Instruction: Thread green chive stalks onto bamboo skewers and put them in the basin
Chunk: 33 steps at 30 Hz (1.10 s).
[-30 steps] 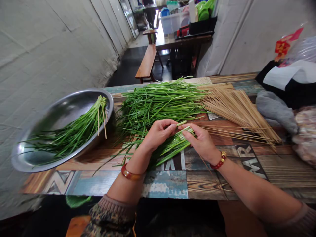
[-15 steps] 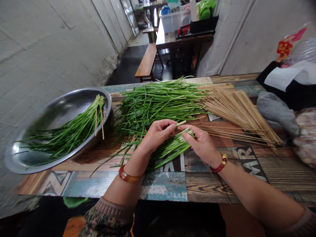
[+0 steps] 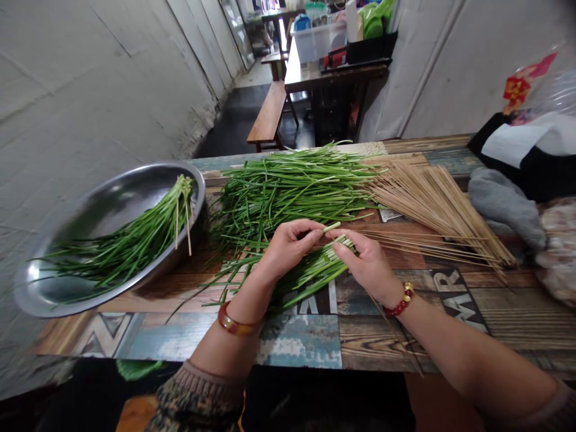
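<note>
My left hand (image 3: 288,251) is closed in a pinch on one green chive stalk (image 3: 332,227), whose pale end sticks out past the fingertips. Close beside it, my right hand (image 3: 372,267) is shut on a thin bamboo skewer (image 3: 408,347) that slants down toward the table's front edge. A small bunch of chives (image 3: 317,269) lies under both hands, its pale cut ends by my right thumb. The fingers hide where skewer and stalks meet. Behind the hands lies a large pile of chives (image 3: 297,186). Many loose bamboo skewers (image 3: 436,204) fan out to its right.
At the left a steel basin (image 3: 112,294) holds chives (image 3: 135,252) threaded on skewers. A grey cloth (image 3: 504,201) and a plastic bag of pale bulbs (image 3: 560,246) are at the right. Beyond the patterned table (image 3: 297,342) are a wooden bench (image 3: 269,114) and another table.
Both hands keep nearly the same pose and hold. The whole view has shifted very slightly; nothing has been let go or picked up.
</note>
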{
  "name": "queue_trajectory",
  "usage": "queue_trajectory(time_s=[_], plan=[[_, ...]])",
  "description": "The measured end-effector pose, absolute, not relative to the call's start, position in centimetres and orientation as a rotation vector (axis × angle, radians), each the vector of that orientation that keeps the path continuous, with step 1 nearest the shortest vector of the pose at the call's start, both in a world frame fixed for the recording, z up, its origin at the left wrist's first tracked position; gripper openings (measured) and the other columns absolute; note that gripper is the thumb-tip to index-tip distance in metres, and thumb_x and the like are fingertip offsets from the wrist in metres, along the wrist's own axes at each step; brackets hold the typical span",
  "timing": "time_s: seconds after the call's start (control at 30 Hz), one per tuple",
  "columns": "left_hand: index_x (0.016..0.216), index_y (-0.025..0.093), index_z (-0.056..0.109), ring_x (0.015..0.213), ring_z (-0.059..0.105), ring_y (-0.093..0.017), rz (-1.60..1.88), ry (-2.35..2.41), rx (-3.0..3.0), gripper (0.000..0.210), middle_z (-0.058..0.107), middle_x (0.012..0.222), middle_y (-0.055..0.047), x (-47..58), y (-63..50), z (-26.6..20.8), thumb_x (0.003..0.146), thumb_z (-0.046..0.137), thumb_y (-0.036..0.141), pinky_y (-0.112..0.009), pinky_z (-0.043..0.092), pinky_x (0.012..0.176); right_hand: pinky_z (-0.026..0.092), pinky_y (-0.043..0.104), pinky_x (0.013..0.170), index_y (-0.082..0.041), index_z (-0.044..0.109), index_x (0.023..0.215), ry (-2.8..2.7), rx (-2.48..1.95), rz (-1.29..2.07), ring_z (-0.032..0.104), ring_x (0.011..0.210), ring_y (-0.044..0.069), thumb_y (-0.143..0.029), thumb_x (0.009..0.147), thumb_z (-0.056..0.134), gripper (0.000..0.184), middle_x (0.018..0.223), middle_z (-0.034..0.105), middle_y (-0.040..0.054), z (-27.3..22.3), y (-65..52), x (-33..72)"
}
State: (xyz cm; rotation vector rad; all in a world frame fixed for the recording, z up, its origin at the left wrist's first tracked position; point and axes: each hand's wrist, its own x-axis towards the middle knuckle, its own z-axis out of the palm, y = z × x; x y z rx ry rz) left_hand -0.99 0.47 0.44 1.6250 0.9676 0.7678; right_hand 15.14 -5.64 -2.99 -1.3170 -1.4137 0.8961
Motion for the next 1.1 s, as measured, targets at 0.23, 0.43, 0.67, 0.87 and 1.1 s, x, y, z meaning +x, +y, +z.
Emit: queue_trajectory(time_s=[0.23, 0.43, 0.67, 0.87, 1.1], plan=[[0.086, 0.012, 0.074, 0.07, 0.059, -0.013, 0.801, 0.982, 1.829, 0.02, 0.069, 0.078, -0.006, -1.1, 0.6, 0.4, 0.082, 0.061, 0.027, -0.023, 0.043, 0.064, 0.049, 0.028, 0.071, -0.017, 0.065, 0.095, -1.392, -1.37, 0.912, 0.064, 0.079, 0.017, -0.031, 0.087, 0.054, 0.02, 0.087, 0.07, 0.0043, -3.4, -5.6, 15.1], [0.081, 0.012, 0.073, 0.07, 0.059, -0.013, 0.797, 0.989, 1.866, 0.015, 0.068, 0.076, -0.005, -1.1, 0.6, 0.6, 0.08, 0.064, 0.024, -0.023, 0.043, 0.065, 0.047, 0.027, 0.066, -0.017, 0.063, 0.087, -1.412, -1.374, 0.89, 0.06, 0.072, 0.016, -0.032, 0.086, 0.054, 0.017, 0.079, 0.066, 0.0039, -3.7, -5.5, 15.2], [0.076, 0.012, 0.072, 0.071, 0.059, -0.014, 0.766, 0.986, 1.868, 0.014, 0.068, 0.075, -0.005, -1.2, 0.5, 0.6, 0.079, 0.065, 0.023, -0.024, 0.044, 0.066, 0.046, 0.028, 0.067, -0.017, 0.062, 0.084, -1.421, -1.384, 0.858, 0.059, 0.072, 0.017, -0.034, 0.087, 0.054, 0.019, 0.078, 0.065, 0.0041, -3.9, -5.5, 15.1], [0.075, 0.012, 0.071, 0.071, 0.059, -0.013, 0.756, 0.923, 1.896, 0.013, 0.067, 0.073, -0.005, -1.1, 0.5, 0.2, 0.079, 0.064, 0.022, -0.024, 0.044, 0.069, 0.046, 0.028, 0.068, -0.018, 0.062, 0.085, -1.434, -1.378, 0.847, 0.058, 0.072, 0.017, -0.033, 0.087, 0.055, 0.017, 0.078, 0.064, 0.0038, -4.1, -5.5, 15.3], [0.082, 0.011, 0.071, 0.073, 0.059, -0.013, 0.693, 0.934, 1.839, 0.016, 0.068, 0.08, -0.005, -1.2, 0.7, 0.3, 0.081, 0.061, 0.023, -0.023, 0.045, 0.069, 0.048, 0.025, 0.058, -0.018, 0.062, 0.097, -1.326, -1.329, 1.112, 0.057, 0.067, 0.014, -0.041, 0.085, 0.058, 0.026, 0.085, 0.064, 0.0032, -4.0, -5.4, 15.4]])
